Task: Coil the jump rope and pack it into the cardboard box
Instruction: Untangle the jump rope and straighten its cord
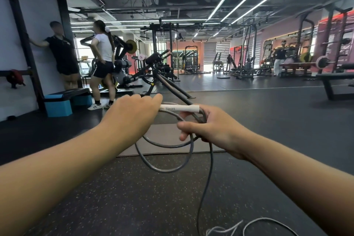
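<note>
The jump rope is a grey cord (pixel 168 168) with a white handle (pixel 180 108) marked "Sport". My left hand (pixel 132 115) grips the left end of the handle. My right hand (pixel 212 126) is closed around a bunch of cord loops beside the handle's right end. Two or three loops hang below my hands. One strand drops from my right hand to the floor, where loose cord (pixel 249 226) lies at the bottom edge. No cardboard box is in view.
A grey mat (pixel 164 138) lies on the black speckled gym floor in front of me. Two people stand at the left by a blue step platform (pixel 63 101). An angled bench machine (pixel 159 71) stands just beyond my hands; racks and benches fill the right.
</note>
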{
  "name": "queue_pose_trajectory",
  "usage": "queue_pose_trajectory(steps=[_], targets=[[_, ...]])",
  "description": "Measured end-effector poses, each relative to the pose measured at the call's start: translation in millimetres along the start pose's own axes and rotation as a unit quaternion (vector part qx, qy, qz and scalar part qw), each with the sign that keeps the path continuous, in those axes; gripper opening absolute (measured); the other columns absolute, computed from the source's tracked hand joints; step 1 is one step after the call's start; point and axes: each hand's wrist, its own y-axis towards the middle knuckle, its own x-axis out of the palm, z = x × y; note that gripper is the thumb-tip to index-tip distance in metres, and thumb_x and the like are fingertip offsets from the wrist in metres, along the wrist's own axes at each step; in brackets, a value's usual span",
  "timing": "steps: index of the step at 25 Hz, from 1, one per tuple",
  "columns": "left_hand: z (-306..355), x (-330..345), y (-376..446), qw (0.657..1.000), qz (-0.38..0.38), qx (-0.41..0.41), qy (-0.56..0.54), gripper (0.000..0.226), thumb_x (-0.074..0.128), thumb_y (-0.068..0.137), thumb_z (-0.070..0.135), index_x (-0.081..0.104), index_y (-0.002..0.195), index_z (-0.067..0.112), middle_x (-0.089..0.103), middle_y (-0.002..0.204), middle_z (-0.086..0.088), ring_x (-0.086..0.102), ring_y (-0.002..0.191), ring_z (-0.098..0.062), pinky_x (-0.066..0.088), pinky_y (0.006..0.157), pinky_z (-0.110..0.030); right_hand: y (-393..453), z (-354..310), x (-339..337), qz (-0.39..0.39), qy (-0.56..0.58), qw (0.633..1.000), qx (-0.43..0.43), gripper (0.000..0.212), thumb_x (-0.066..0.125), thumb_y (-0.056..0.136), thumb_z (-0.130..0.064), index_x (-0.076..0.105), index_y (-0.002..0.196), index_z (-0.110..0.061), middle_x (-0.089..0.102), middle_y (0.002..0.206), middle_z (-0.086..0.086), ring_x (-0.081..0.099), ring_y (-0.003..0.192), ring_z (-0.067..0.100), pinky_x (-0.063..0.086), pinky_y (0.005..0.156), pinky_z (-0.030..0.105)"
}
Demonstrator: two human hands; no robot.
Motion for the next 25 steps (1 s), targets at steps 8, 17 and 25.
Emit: queue_pose_trajectory(steps=[8,17,25], targets=[[4.5,-20.3,16.6,0.788,-0.257,-0.004,-0.559,0.017,0.066,0.096,0.023,0.059,0.108,0.013,0.064,0.070,0.003,0.064,0.057,-0.015,0.060,0.061,-0.035,14.0,-25.4,-16.3,-0.104,-0.140,0.985,-0.006,0.017,0.065,0.099,-0.022,0.069,0.098,-0.005,0.059,0.064,-0.006,0.047,0.055,0.004,0.036,0.056,0.019],[-24.3,-5.7,-6.5,0.720,-0.338,-0.026,-0.606,0.047,0.049,0.092,0.060,0.049,0.078,0.016,0.034,0.058,0.005,0.023,0.045,-0.010,0.024,0.042,-0.020,-3.3,-16.1,-81.8,-0.039,-0.292,0.953,0.069,0.053,0.074,0.080,-0.060,0.060,0.063,-0.012,0.053,0.055,-0.001,0.049,0.052,0.012,0.045,0.053,0.025],[-63.3,29.6,-34.5,0.568,-0.219,-0.175,-0.774,0.045,0.055,0.093,0.055,0.048,0.070,0.017,0.030,0.059,0.003,0.024,0.039,-0.010,0.028,0.040,-0.024,-31.9,47.3,-113.2,0.038,-0.245,0.951,0.183,0.065,0.070,0.075,-0.072,0.046,0.060,-0.014,0.047,0.053,0.004,0.047,0.046,0.017,0.043,0.059,0.028]])
